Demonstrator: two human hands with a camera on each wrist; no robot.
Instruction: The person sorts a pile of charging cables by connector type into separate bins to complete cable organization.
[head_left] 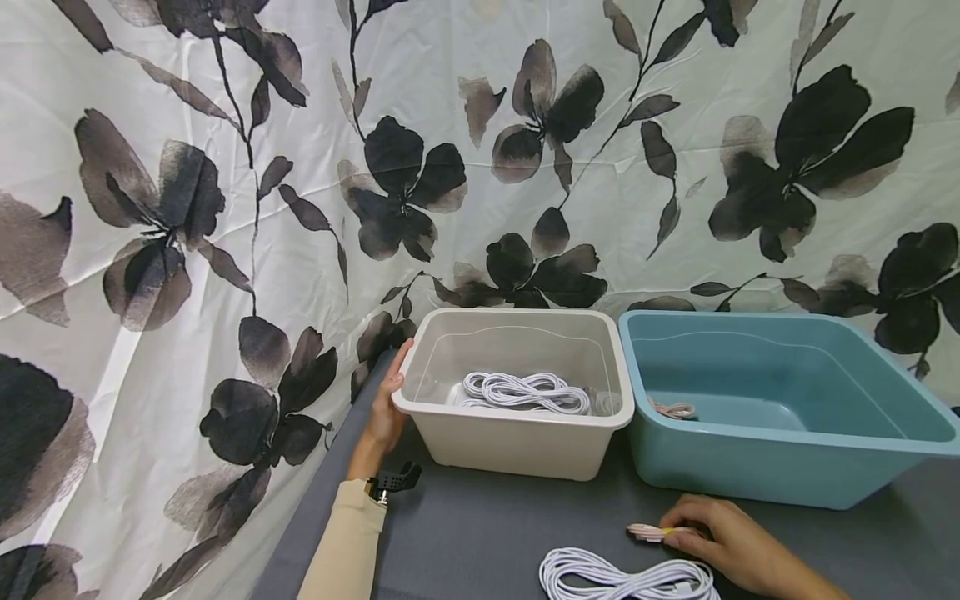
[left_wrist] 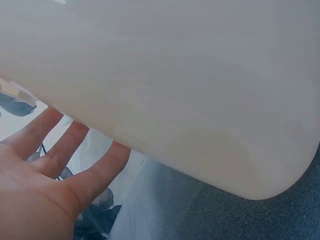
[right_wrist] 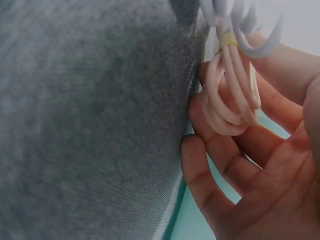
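My left hand [head_left: 386, 412] touches the left side of a beige plastic bin [head_left: 517, 442], its fingers extended along the wall. In the left wrist view, the fingers [left_wrist: 100, 170] reach to the edge of the bin's smooth wall [left_wrist: 190, 100]. Coiled white cables [head_left: 525, 392] lie inside that bin. Low over the grey surface, my right hand [head_left: 727, 537] pinches a small pink cable bundle [head_left: 648, 532] with a yellow tie. Its pale pink loops [right_wrist: 232, 95] hang by the fingers in the right wrist view. Just below lies a larger white cable coil [head_left: 622, 577].
A blue-green bin [head_left: 750, 462] stands directly right of the beige one, with a small pinkish cable coil [head_left: 675, 409] at its left end. Both bins stand on a grey cloth-covered surface [head_left: 480, 517]. Behind and to the left hangs a white curtain [head_left: 300, 250] with dark flowers.
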